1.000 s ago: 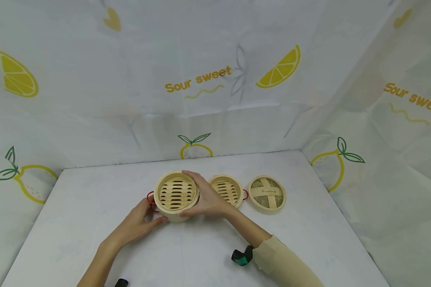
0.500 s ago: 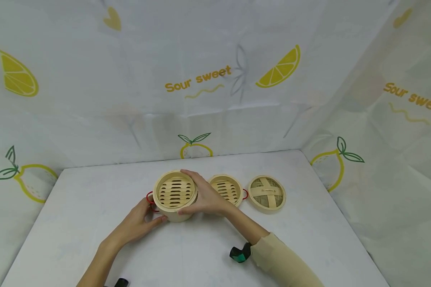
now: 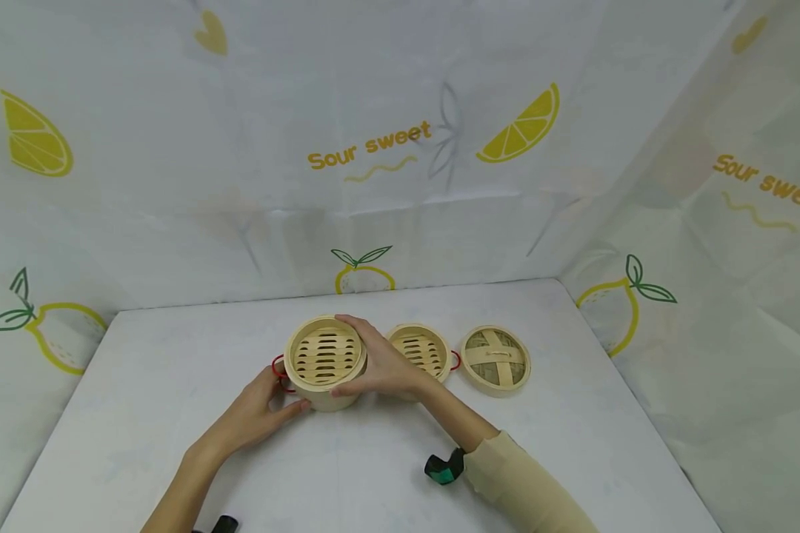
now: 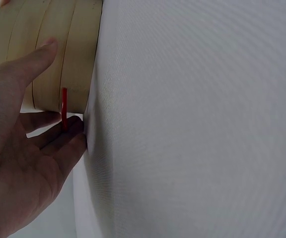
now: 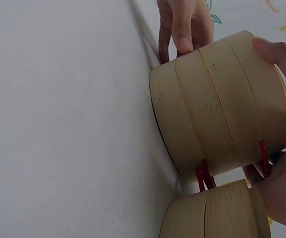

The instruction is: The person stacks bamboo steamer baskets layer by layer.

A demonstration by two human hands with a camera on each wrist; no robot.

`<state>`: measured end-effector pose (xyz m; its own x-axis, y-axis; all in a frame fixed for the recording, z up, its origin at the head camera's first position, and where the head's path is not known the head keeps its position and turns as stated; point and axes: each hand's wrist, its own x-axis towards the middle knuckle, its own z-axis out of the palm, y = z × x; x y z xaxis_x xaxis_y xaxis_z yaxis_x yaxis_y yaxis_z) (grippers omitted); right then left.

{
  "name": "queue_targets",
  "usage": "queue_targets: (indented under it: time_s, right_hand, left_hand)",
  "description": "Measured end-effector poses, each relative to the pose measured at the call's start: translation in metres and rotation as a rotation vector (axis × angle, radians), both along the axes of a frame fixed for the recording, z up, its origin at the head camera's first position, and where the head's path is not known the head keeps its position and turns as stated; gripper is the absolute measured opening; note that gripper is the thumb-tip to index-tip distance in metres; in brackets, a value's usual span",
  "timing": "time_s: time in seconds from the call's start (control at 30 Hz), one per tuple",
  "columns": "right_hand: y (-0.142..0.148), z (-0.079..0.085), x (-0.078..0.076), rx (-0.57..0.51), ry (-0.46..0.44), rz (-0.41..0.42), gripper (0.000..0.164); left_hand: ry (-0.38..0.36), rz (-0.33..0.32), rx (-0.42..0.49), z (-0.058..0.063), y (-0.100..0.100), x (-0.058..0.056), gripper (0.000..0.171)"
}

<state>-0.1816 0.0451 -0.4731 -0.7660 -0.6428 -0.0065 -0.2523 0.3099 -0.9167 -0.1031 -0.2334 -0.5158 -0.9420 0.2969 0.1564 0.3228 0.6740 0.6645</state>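
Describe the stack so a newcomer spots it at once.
On the white table, three bamboo items sit in a row. In the head view, the stack is leftmost, left hand and right hand on it. Unlike the shorter steamer and low lid, it rises tallest.

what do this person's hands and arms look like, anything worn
The left hand and right hand are gloveless. A beige sleeve ends partway along the right forearm, with a black-and-green piece beside it. The left forearm shows no sleeve; a black piece is beside it.
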Motion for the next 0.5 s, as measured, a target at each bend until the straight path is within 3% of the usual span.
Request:
queue_targets:
  time_s: [0.5]
  right_hand:
    - [0.0016, -0.0009, -0.0021, 0.016, 0.015, 0.035, 0.122]
  left_hand:
    - [-0.008, 0.005, 0.004, 0.0001, 0.0002, 0.0005, 0.075]
